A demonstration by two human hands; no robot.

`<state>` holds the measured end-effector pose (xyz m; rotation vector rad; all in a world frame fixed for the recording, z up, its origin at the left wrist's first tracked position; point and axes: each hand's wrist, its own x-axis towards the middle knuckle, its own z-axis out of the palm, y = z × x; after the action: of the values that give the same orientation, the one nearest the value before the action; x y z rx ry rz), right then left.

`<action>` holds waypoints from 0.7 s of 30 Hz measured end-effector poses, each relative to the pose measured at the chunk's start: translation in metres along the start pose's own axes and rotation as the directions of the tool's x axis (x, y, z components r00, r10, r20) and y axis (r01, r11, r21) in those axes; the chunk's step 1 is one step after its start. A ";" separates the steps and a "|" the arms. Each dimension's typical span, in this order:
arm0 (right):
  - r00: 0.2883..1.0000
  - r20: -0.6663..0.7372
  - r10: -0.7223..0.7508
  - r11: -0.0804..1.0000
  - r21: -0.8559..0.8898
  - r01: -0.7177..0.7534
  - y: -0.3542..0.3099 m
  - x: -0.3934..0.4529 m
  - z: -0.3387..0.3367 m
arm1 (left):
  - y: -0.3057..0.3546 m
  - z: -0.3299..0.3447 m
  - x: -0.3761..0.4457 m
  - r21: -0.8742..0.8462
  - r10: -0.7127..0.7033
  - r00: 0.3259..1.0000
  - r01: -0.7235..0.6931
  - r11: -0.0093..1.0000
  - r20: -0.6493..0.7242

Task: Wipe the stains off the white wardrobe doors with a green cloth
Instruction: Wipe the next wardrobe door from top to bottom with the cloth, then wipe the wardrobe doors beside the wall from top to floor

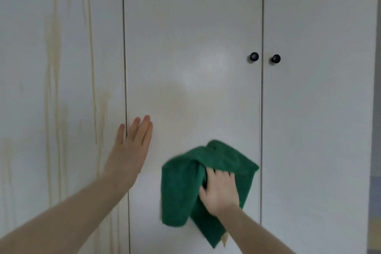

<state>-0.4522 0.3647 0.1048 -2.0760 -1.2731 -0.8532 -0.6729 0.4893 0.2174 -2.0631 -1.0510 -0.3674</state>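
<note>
Three white wardrobe doors fill the view. The left door carries long yellowish drip stains. The middle door shows a faint yellowish smear around its centre. My right hand grips a bunched green cloth and presses it against the lower part of the middle door. My left hand lies flat with straight fingers on the seam between the left and middle doors.
Two black round knobs sit on either side of the seam between the middle door and the right door. At the far right edge a strip of wall shows past the wardrobe.
</note>
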 end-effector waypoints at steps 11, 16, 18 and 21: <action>0.992 0.120 -0.028 0.984 0.180 0.006 0.024 -0.031 -0.049 | 0.006 -0.049 -0.006 -0.086 -0.006 0.999 0.011 0.996 0.054; 0.993 -0.079 -0.090 0.950 0.292 0.110 0.020 0.038 -0.125 | -0.034 -0.088 0.027 -0.247 0.018 0.974 -0.075 0.966 -0.226; 0.978 -0.184 -0.101 0.934 0.322 0.157 0.016 0.070 -0.148 | -0.048 -0.107 0.054 -0.298 -0.006 0.919 -0.122 0.947 -0.394; 0.939 -0.319 -0.125 0.916 0.326 0.233 0.009 0.113 -0.173 | -0.060 -0.136 0.091 -0.288 -0.003 0.824 -0.195 0.938 -0.567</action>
<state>-0.4446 0.2978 0.3005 -1.5009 -1.3532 -0.8921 -0.6524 0.4594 0.3883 -2.0835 -0.5400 -1.0925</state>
